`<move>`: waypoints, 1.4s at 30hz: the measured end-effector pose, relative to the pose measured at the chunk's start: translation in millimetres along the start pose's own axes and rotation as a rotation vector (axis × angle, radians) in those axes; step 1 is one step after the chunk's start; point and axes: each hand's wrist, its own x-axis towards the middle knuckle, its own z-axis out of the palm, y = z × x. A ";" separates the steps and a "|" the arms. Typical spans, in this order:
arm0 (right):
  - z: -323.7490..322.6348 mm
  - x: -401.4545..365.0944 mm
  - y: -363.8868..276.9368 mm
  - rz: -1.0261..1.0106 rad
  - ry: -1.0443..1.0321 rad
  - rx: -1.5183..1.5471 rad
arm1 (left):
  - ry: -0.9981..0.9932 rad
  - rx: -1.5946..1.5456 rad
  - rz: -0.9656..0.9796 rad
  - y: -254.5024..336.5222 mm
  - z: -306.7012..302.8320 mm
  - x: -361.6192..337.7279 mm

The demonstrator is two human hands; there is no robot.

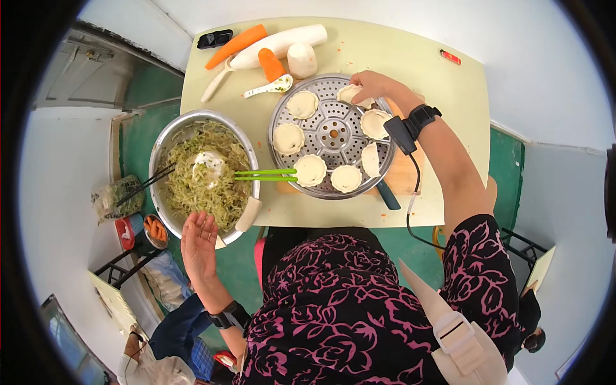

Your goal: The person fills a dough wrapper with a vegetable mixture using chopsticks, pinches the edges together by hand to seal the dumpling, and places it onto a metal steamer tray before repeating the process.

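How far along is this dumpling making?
Done: six dumplings lie around the steamer tray. In hand: the right hand sets a seventh dumpling at the tray's far edge; the left hand is open and empty beside the bowl. Left: the bowl holds plenty of filling, and the tray's middle is bare, so probably more to come.

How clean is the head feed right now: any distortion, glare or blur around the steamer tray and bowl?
Head view: strong fisheye, black corners, table edges bowed; light soft and even, shadows faint; metal bowl rim shows mild sheen, no harsh glare; steamer tray and right hand at its far edge look sharp, left hand by the bowl too.
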 end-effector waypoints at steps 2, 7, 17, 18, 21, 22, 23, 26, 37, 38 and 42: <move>-7.8 -1.1 -2.5 0.044 -0.078 -0.060 | -0.012 0.005 -0.003 -0.5 3.7 3.5; -9.8 0.7 7.1 0.032 -0.035 -0.073 | -0.030 0.005 -0.022 -0.8 8.9 9.0; 68.0 -60.7 -23.6 -0.088 0.576 -0.555 | 0.010 0.028 -0.031 -2.3 8.4 12.4; 79.8 -62.7 -23.9 -0.112 0.625 -0.662 | 0.008 0.024 -0.038 -3.6 7.0 13.2; 90.8 -55.9 -19.8 0.004 0.589 -0.614 | 0.018 0.034 -0.049 -5.5 10.5 12.9; 94.5 -53.6 -18.0 0.014 0.573 -0.619 | 0.021 0.044 -0.051 -5.4 12.2 12.9; 98.3 -50.3 -16.1 0.025 0.559 -0.623 | 0.014 0.046 -0.050 -4.8 12.2 12.7; 98.6 -46.9 -14.6 0.056 0.518 -0.602 | 0.003 0.049 -0.047 -3.9 11.9 12.4; 92.1 -41.9 -20.8 -0.019 0.623 -0.640 | 0.015 0.035 -0.066 -9.4 5.1 13.3; 96.3 -38.3 -17.2 -0.016 0.605 -0.646 | 0.011 0.033 -0.065 -9.1 5.4 13.4; 94.5 -38.3 -21.6 0.010 0.539 -0.677 | 0.021 0.025 -0.057 -4.4 7.9 11.5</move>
